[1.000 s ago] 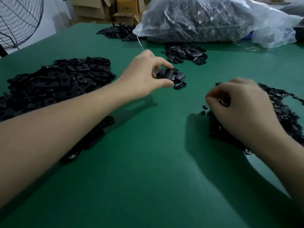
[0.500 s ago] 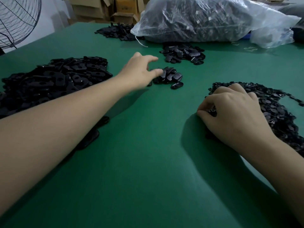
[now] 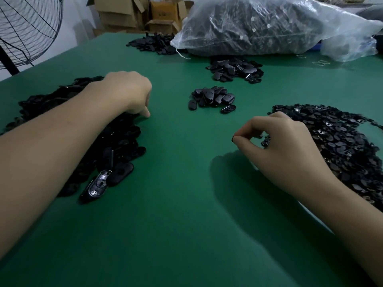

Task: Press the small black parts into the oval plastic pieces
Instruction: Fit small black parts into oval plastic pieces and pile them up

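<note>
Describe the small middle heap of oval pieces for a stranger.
Find the clear plastic bag at the far edge of the table. Past the dark heap before it, nearer the person, lies the small heap. Unlike the left pile and right pile, it is compact and sits mid-table.

Left hand [image 3: 127, 92] moved to oval pieces [image 3: 118, 146]; right hand [image 3: 284, 141] now pinches small black part [image 3: 233, 139].

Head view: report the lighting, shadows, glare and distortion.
Head view: dim light; the right hand throws a soft shadow on the green table; the clear bag shows white glare on its creases; the wide lens enlarges the left forearm; the left pile of oval pieces loses detail in shade.
</note>
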